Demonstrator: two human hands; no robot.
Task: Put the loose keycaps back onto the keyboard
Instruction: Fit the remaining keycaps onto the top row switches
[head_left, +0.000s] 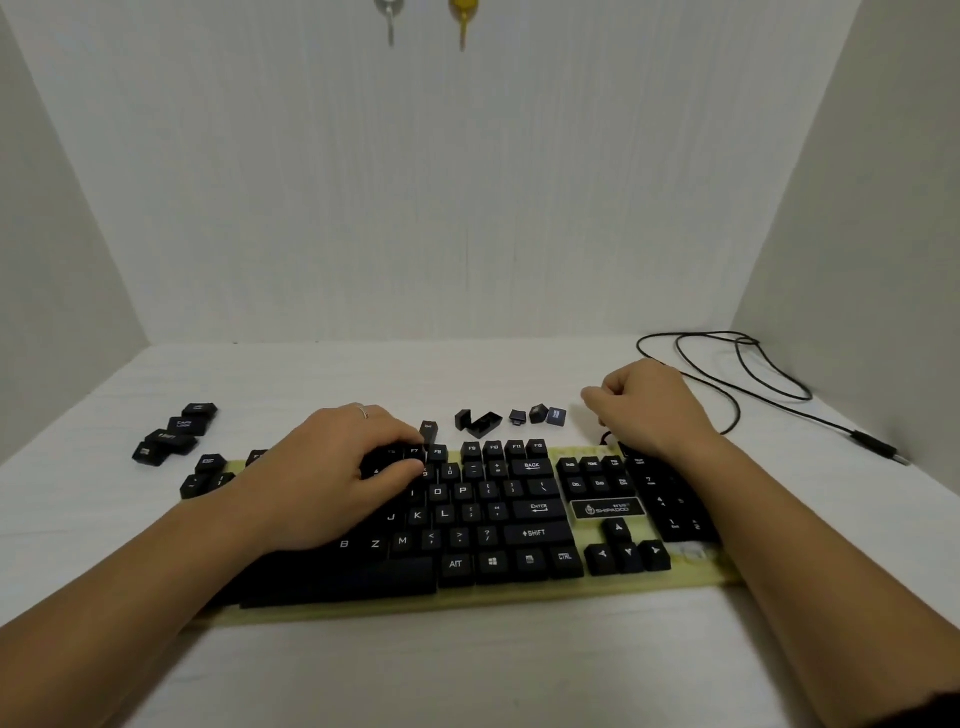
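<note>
Across the white table (467, 675) lies the keyboard (519, 590), long axis left to right, spacebar edge toward the person. Loose keycaps (485, 422) sit just beyond its far edge, and more keycaps (179, 431) lie off its left end. The left hand (343, 467) curls over its top rows. The right hand (649, 405) is curled at its far right corner. Whether either hand holds anything cannot be told.

A white table (467, 675) stands between plain white walls (467, 208). A black cable (808, 395) lies in loops at the table's far right, ending in a USB plug (883, 455). A silver piece (388, 18) and a yellow piece (461, 21) hang at the top, too blurred to name.
</note>
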